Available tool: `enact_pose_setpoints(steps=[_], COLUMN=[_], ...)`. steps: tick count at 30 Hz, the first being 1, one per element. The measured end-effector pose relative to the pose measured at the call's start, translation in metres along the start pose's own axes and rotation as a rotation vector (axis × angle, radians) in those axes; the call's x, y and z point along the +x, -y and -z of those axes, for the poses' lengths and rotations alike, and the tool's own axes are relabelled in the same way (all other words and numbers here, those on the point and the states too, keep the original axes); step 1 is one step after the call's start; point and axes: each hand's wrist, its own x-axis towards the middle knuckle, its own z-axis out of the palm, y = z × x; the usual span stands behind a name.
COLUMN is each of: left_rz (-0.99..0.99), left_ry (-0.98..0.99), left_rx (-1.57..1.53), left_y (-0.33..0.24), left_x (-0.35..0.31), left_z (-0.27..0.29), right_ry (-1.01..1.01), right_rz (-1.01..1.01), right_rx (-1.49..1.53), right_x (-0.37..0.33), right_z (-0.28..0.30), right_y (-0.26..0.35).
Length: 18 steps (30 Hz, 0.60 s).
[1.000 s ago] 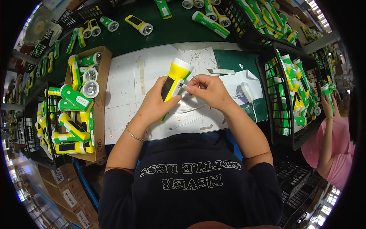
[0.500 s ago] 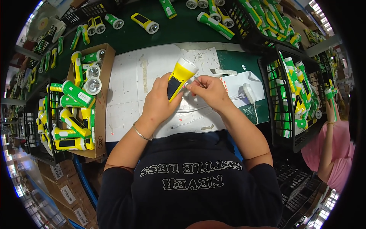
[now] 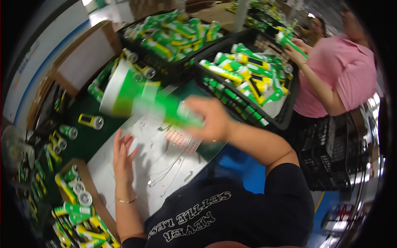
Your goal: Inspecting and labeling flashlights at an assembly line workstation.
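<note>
A green and yellow flashlight (image 3: 159, 103) with a white head is in my right hand (image 3: 213, 120), whose fingers wrap round its narrow end. It is raised above the worktable and smeared by motion, its head pointing left. My left hand (image 3: 123, 155) hangs over the white work sheet (image 3: 101, 163), fingers apart and nothing in them. Beneath the flashlight lie a sheet with red marks (image 3: 182, 140) and thin white cables (image 3: 169, 169). To the right of my right hand stands a black crate (image 3: 294, 97) heaped with similar flashlights.
Another black crate (image 3: 173, 66) full of flashlights stands farther back. At lower left, a cardboard box (image 3: 98, 192) holds several more. Loose flashlights, one yellow-bodied (image 3: 91, 121), lie on the green table. A person in pink (image 3: 331, 74) holds a green flashlight at the right.
My view has swung to the right. The left hand has let go of the flashlight, and my right hand now holds it up. The right hand has left the work sheet.
</note>
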Motion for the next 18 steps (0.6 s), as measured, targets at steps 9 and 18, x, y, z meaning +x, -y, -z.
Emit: enact_pose_setpoints(steps=[9, 18], left_rz=[-0.274, -0.124], left_ry=[-0.436, -0.459], left_rx=[1.158, 1.387], left_y=[0.063, 0.063], left_x=[0.118, 0.191], left_z=[0.183, 0.204], right_ry=[-0.074, 0.014], right_rz=[-0.682, -0.813], right_rx=[-0.624, -0.705], right_x=[-0.028, -0.025], right_z=[0.145, 0.146], right_y=[-0.128, -0.107])
